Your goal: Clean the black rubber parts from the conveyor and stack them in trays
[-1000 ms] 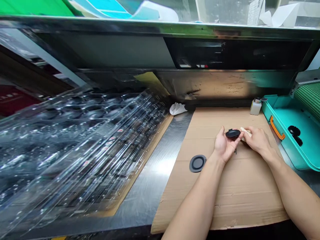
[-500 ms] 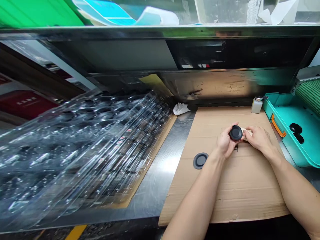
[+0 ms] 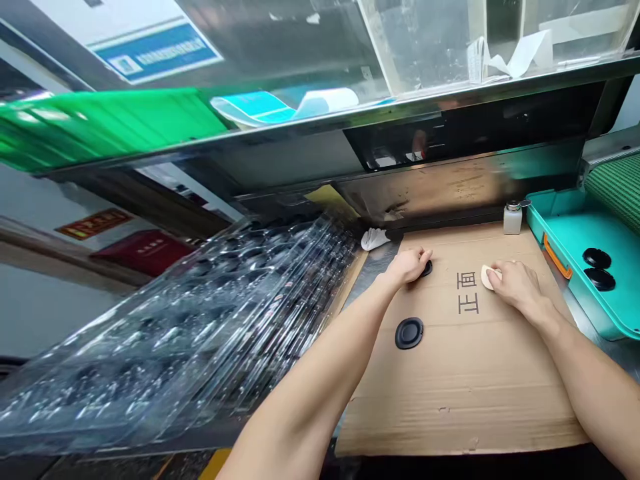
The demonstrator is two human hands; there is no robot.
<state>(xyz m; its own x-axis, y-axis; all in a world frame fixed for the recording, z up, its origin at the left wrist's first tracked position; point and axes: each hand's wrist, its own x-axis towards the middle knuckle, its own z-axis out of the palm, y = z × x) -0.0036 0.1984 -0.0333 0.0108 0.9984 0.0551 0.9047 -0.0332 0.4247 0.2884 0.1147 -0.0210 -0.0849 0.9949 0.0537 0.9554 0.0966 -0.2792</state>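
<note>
My left hand point(image 3: 411, 265) reaches to the far left part of the cardboard sheet point(image 3: 450, 373). Its fingers are closed on a round black cap-like part point(image 3: 427, 269), mostly hidden under them, at or just above the cardboard. Nearer to me a second black part point(image 3: 409, 333), flat with a raised ring, lies by itself on the sheet. To the right, my right hand point(image 3: 520, 285) pinches a small cream-white pad point(image 3: 490, 277) beside the black handwritten characters point(image 3: 468, 293).
Clear plastic trays point(image 3: 200, 333) holding dark parts are stacked on the left. A small pump bottle point(image 3: 513, 219) stands at the sheet's far right corner. The teal bin point(image 3: 560, 207) on the right holds black round parts point(image 3: 599, 279). Crumpled white cloth point(image 3: 375, 239) lies behind.
My left hand has moved left and away from my right hand, carrying the black part. The characters on the cardboard are now uncovered. The camera view has tilted.
</note>
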